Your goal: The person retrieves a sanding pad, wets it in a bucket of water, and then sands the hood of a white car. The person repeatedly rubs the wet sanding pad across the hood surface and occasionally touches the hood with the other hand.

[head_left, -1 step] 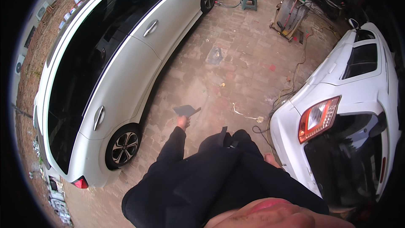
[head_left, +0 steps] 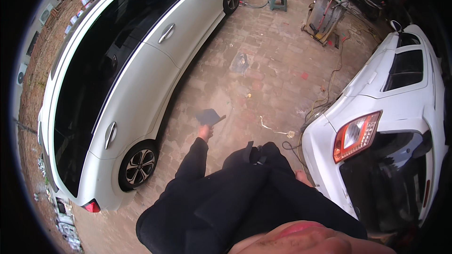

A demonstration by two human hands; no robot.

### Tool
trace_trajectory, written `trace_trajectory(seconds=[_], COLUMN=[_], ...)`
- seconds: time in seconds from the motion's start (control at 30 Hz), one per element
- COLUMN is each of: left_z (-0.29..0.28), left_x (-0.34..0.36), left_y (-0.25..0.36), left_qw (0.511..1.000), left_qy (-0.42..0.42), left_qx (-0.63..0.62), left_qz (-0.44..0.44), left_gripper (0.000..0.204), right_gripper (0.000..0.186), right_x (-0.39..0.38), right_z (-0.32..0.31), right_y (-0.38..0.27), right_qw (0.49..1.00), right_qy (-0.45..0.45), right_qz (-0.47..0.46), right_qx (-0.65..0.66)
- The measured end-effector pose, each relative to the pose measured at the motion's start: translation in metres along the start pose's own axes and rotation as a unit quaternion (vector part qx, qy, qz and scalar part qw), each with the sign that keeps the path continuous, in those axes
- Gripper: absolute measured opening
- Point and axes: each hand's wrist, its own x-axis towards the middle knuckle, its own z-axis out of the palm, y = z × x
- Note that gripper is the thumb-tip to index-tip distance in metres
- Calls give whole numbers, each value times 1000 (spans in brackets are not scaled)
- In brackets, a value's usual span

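Out in front of me, my left hand (head_left: 205,132) is closed around the lower edge of a thin, flat, dark grey sheet (head_left: 207,117) with a narrow brownish strip at its right corner. What the sheet is made of cannot be made out. Sheet and hand are above the brick paving, to the right of the rear wheel (head_left: 139,165) of a white car (head_left: 136,84). My right hand (head_left: 302,177) hangs low beside my right leg, near the second white car (head_left: 325,127). Most of it is hidden by my dark sleeve, and its fingers do not show clearly.
A green stool (head_left: 278,0) stands farther off on the paving (head_left: 230,80). Beyond it to the right is a worn wheeled cart (head_left: 325,16) carrying tools. Hoses and cables (head_left: 335,75) trail along the right car, and a pale strip (head_left: 268,124) lies on the ground.
The grey sheet has tilted, now showing more of its face. My left hand has moved slightly, still holding it.
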Motion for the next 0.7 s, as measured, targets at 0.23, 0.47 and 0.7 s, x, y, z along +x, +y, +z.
trace_trajectory(seconds=[0.23, 0.47, 0.7], left_z=[94, 84, 142], left_x=[127, 155, 274], left_y=[114, 133, 196], left_qw=[998, 973, 960], left_qy=[-12, 65, 112], left_qx=[-37, -24, -57], left_qz=[-45, -219, -250], left_gripper=[10, 15, 20], right_gripper=[25, 30, 29], right_x=[174, 352, 468], right_z=[21, 7, 5], right_y=[-148, -434, -671], right_qw=[991, 999, 988], right_qy=[-132, -27, -85], right_qz=[18, -13, -127], right_qx=[-25, -21, -9])
